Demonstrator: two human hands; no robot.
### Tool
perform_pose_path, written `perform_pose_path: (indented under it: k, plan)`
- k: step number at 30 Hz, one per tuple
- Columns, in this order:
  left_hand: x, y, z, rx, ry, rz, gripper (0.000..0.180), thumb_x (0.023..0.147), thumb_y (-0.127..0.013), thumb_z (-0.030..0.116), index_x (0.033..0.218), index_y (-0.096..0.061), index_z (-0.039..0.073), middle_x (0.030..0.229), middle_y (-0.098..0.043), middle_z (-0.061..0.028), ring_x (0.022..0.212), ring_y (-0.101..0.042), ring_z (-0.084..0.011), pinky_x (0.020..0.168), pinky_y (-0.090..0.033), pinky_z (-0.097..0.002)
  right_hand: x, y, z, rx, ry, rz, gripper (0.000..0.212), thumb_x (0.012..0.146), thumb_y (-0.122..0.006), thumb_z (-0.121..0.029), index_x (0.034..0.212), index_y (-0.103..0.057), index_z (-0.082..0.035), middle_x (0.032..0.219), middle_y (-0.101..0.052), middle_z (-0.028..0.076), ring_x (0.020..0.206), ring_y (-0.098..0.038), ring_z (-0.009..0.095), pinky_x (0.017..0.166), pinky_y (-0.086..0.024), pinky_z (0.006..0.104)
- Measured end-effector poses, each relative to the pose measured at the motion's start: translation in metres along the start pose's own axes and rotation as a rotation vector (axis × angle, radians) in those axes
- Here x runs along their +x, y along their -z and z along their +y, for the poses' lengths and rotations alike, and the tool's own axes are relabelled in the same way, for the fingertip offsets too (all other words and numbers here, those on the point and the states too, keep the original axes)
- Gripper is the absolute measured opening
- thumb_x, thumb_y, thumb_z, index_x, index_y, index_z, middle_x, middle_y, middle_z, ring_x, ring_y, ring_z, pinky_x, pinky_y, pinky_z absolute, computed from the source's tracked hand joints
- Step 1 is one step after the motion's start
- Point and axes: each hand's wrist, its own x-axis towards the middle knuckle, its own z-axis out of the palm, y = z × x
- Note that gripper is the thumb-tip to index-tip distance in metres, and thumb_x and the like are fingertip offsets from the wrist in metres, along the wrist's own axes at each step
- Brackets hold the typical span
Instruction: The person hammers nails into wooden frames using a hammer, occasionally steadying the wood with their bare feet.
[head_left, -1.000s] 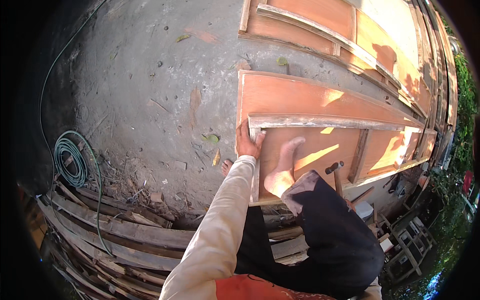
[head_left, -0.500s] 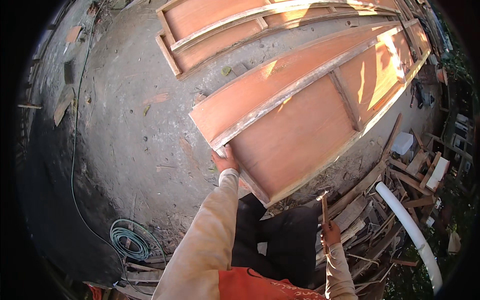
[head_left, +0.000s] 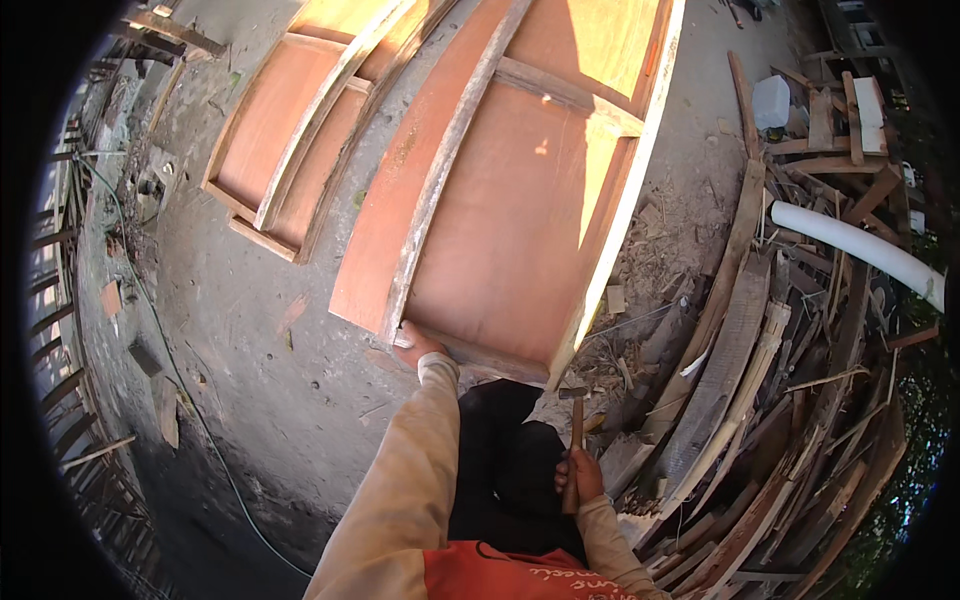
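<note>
My left hand (head_left: 418, 345) is closed around the near-left corner of a plywood panel (head_left: 490, 225) framed with wooden battens, where a long lengthwise batten (head_left: 432, 200) meets the end piece. The reddish-brown panel lies with its framed side up and stretches away from me. In my right hand (head_left: 582, 474) is a hammer (head_left: 577, 425), gripped by its wooden handle. The hammer stands upright with its metal head just below the panel's near-right corner. Fingers of my left hand are partly hidden by the corner.
Another framed plywood panel (head_left: 290, 150) lies to the left on the concrete ground. Piled scrap lumber (head_left: 730, 390) fills the right side, with a white pipe (head_left: 860, 245) and a white container (head_left: 770, 102) among it. A green hose (head_left: 215, 445) runs along the left.
My view has turned, so the panels now point more straight away from me. The hammer has come left, closer to the panel's near end. My left hand keeps hold of the corner.
</note>
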Motion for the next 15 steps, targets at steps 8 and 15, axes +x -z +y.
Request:
perform_pose_path:
  k: [8,15]
  plan:
    - [-0.016,-0.006,0.001,0.233,0.176,0.041,0.070,0.092,-0.063,0.047,0.142,-0.045,0.001,0.136,-0.057,-0.0209,0.117,-0.059,-0.0351,0.101,-0.046,-0.0413,-0.002,-0.012,0.170,0.782,-0.098,0.036,0.026,0.098,-0.060,-0.039,0.099,-0.055,-0.014,0.070,-0.053,0.000,0.055,-0.052,0.016,0.053,-0.046,0.0358]
    - [0.009,-0.003,0.017,0.303,0.139,-0.069,0.073,0.091,-0.059,0.052,0.141,-0.048,0.000,0.136,-0.058,-0.0205,0.117,-0.060,-0.0369,0.103,-0.045,-0.0432,-0.011,-0.065,0.246,1.115,-0.230,-0.082,0.025,0.097,-0.062,-0.038,0.098,-0.058,-0.014,0.071,-0.055,0.002,0.059,-0.054,0.017,0.055,-0.047,0.0359]
